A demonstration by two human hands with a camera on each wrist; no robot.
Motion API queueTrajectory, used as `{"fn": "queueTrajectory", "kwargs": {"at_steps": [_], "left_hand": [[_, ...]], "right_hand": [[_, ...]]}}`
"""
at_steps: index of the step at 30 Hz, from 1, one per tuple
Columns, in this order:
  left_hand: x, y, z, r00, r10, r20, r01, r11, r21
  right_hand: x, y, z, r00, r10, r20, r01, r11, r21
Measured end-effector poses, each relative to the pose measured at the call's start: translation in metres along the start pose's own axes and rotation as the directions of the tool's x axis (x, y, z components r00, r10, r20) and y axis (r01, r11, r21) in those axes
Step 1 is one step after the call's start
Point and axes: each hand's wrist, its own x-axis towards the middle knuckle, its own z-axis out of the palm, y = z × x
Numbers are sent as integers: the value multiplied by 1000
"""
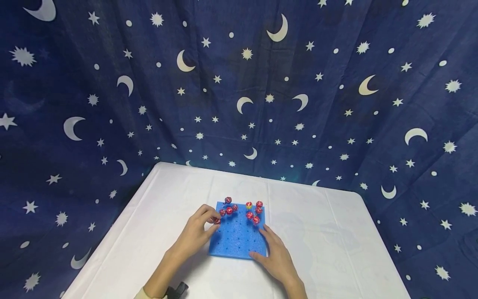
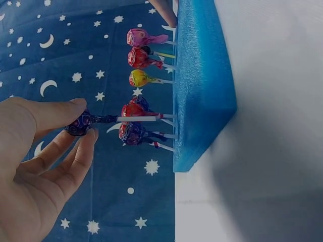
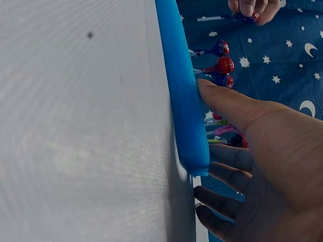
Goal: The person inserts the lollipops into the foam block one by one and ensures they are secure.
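Note:
My left hand [image 2: 48,156] pinches a dark blue-wrapped lollipop [image 2: 78,126] by its candy head between thumb and fingers. Its bare white stick points down at a blue foam block [image 1: 237,238], the tip apart from the surface. My right hand [image 1: 277,256] rests at the block's right side, thumb on the near edge and fingers spread along the side. Standing by their sticks in the block are several lollipops: a red one [image 3: 224,65] and dark blue ones in the left group, and a yellow one [image 2: 139,78] and a pink one [image 2: 144,38] among the right group.
The foam block has rows of small holes in its top, visible in its nearer part. It lies on a white-covered table [image 1: 317,241]. Behind the table hangs a dark blue curtain [image 1: 224,99] with moons and stars.

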Motion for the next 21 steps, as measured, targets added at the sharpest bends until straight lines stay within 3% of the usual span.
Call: {"fn": "queueTrajectory", "kwargs": {"at_steps": [8,16,21], "left_hand": [[9,8,5,998,-47,33,47,999,-3],[17,9,12,998,-21,52,19,999,32],[22,8,14,1000,8,23,-10,995,97]], "right_hand": [[-1,0,1,1000,4,4,-4,1000,-6],[-2,0,0,1000,-3,0,3,1000,-9],[-1,0,0,1000,-4,1,4,1000,-16]]}}
